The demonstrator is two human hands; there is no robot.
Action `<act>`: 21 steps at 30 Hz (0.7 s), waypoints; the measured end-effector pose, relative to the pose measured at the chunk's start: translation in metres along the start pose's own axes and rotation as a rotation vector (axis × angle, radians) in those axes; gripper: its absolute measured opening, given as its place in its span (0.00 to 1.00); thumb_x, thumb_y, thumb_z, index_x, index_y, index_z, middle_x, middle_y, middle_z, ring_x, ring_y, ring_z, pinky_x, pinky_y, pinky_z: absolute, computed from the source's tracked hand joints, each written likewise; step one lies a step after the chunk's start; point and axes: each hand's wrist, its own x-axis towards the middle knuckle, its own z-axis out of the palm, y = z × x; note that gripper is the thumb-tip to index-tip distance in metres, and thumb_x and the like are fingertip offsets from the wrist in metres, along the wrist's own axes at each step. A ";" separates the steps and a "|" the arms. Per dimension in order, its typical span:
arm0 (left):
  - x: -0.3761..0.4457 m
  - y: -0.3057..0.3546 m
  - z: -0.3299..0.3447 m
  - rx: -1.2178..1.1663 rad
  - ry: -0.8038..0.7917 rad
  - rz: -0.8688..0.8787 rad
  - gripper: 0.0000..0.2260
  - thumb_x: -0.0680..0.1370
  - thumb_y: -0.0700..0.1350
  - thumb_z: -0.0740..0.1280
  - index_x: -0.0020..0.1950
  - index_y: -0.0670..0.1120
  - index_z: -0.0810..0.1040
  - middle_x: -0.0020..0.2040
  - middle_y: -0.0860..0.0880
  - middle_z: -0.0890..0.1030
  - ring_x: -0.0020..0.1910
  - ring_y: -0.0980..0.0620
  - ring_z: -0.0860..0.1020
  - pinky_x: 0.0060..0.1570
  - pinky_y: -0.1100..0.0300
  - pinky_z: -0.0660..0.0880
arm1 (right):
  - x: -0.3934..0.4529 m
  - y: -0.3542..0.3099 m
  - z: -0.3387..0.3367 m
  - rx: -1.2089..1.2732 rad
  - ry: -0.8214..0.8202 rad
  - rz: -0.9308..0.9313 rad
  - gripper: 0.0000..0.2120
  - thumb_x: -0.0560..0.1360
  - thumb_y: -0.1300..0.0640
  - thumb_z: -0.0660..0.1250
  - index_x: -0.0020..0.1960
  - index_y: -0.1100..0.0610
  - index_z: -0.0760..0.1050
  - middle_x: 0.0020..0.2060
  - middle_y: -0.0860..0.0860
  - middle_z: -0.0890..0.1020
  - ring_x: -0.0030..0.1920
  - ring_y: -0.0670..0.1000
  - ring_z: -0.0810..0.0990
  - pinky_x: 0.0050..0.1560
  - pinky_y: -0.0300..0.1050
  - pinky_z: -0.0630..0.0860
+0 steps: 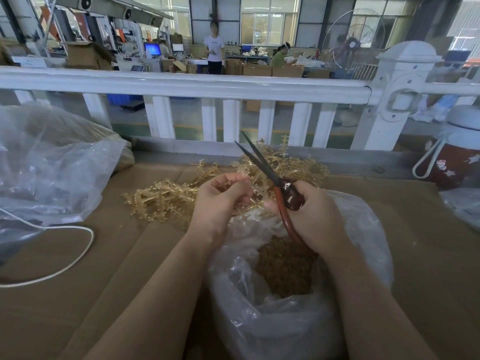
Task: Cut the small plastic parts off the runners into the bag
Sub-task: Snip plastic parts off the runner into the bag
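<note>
- Both forearms reach in from the near edge of the desk (pixel 78 255), which is covered with brown cardboard.
- The left hand (pixel 220 201) has its fingers curled around a yellow runner (pixel 249 178), pinching it over the bag.
- The right hand (pixel 311 214) grips the red handles of the scissors (pixel 275 183); the dark blades are slightly apart and point up and away.
- The clear bag (pixel 285 320) stands open just under both hands, with small brown cut parts (pixel 283 268) inside.
- A pile of yellow runners (pixel 166 201) lies behind the hands, toward the far edge.
- A white cable (pixel 65 266) curves at the left side.
- A second clear bag (pixel 52 165) sits at the far left corner.
</note>
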 end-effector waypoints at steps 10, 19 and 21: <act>0.000 0.003 -0.005 -0.065 -0.014 -0.003 0.09 0.77 0.33 0.66 0.42 0.43 0.83 0.40 0.45 0.81 0.39 0.52 0.79 0.45 0.60 0.73 | 0.000 0.006 0.002 -0.226 -0.062 -0.109 0.31 0.60 0.17 0.59 0.50 0.39 0.72 0.42 0.34 0.79 0.42 0.33 0.73 0.36 0.31 0.65; 0.000 0.006 -0.011 -0.084 -0.038 -0.059 0.12 0.76 0.34 0.66 0.39 0.47 0.84 0.39 0.51 0.85 0.40 0.57 0.83 0.40 0.66 0.77 | -0.001 0.003 0.001 -0.324 0.000 -0.174 0.28 0.63 0.19 0.59 0.50 0.39 0.73 0.36 0.30 0.72 0.37 0.31 0.70 0.33 0.29 0.61; 0.001 0.006 -0.013 -0.089 -0.044 -0.059 0.08 0.75 0.35 0.67 0.42 0.45 0.83 0.37 0.51 0.85 0.38 0.57 0.83 0.36 0.68 0.76 | -0.001 0.003 0.001 -0.326 0.006 -0.174 0.28 0.63 0.19 0.59 0.49 0.39 0.73 0.35 0.30 0.72 0.37 0.31 0.69 0.34 0.29 0.62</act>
